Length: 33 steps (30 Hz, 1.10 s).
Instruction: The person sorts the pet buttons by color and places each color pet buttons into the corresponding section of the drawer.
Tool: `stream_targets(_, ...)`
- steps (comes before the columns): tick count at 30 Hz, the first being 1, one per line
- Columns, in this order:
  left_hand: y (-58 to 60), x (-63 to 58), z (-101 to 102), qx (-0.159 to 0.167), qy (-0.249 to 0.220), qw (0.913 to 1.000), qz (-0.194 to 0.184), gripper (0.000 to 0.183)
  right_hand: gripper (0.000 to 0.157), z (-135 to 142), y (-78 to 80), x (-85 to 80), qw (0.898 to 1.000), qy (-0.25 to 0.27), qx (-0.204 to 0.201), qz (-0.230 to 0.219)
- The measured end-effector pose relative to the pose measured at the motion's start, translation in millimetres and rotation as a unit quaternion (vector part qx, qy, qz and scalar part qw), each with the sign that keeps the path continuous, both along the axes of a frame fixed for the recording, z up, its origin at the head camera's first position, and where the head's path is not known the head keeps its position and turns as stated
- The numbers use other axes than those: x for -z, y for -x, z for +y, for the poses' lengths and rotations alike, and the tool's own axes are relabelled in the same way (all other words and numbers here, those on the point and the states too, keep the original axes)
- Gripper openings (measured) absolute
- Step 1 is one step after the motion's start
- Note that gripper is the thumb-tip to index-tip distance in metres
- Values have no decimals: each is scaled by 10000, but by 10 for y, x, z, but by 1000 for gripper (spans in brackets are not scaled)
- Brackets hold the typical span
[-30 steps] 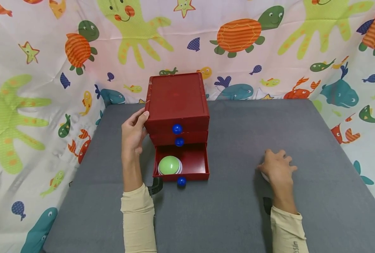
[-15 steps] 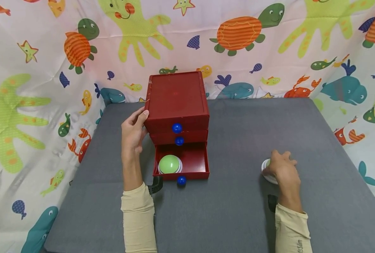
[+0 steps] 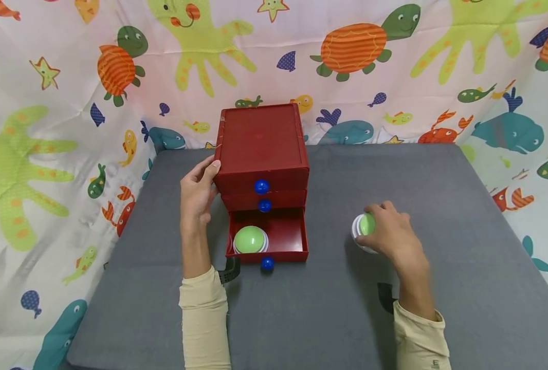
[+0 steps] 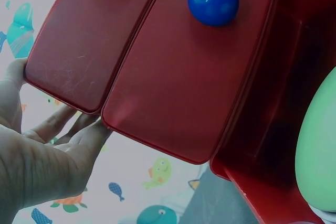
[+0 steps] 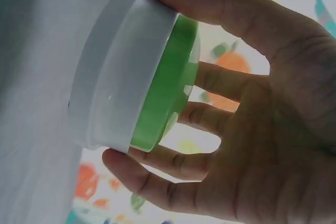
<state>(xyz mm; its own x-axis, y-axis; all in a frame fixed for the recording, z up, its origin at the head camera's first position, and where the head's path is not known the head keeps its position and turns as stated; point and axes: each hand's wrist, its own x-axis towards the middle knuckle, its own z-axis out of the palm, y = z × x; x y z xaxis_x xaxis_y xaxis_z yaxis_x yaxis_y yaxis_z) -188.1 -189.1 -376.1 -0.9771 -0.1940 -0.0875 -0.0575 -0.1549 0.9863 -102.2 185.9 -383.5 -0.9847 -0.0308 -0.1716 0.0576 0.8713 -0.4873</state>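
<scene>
A red drawer cabinet (image 3: 259,139) with blue ball knobs stands at the back of the table, its bottom drawer (image 3: 287,241) pulled out. Inside that drawer, on the left, sits a push button with a green dome and white base (image 3: 249,239). My left hand (image 3: 196,198) grips the cabinet's left side, thumb at the top front corner; the left wrist view shows its fingers (image 4: 89,132) along the side wall. To the right of the cabinet, my right hand (image 3: 393,234) holds a second green-and-white push button (image 5: 123,66) by its white rim, tilted, thumb and fingers on opposite sides.
Grey cloth covers the table (image 3: 302,318). A white curtain (image 3: 274,87) printed with sea animals hangs behind and along both sides. The open drawer's knob (image 3: 267,263) sticks out at the front. A black wrist strap (image 3: 230,270) shows on the left arm.
My right hand has taken hold of the second push button, lifted it and moved left toward the cabinet. The left hand keeps its place on the cabinet, and the drawer stays out.
</scene>
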Motion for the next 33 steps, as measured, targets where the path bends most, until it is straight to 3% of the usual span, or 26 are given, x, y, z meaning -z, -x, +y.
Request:
stream_targets(6,-6,-10,-12,-40,62,10000,-5,52,68,-462,8,-159,9971,111,-502,562)
stream_targets(15,-6,-6,-29,-39,-50,10000,-38,52,72,-1159,24,-70,9864,83,-1192,1131)
stream_targets(23,-5,-42,-31,-48,-65,10000,-38,52,64,-1446,145,144,9754,-256,-1844,1179)
stream_targets(27,-2,-49,-32,-88,-9,9999,-71,52,49,-1526,218,197,9687,-497,-2090,1243)
stream_targets(33,9,-61,-9,-81,-61,9999,-100,51,34,-1594,306,246,9743,-589,-2026,792)
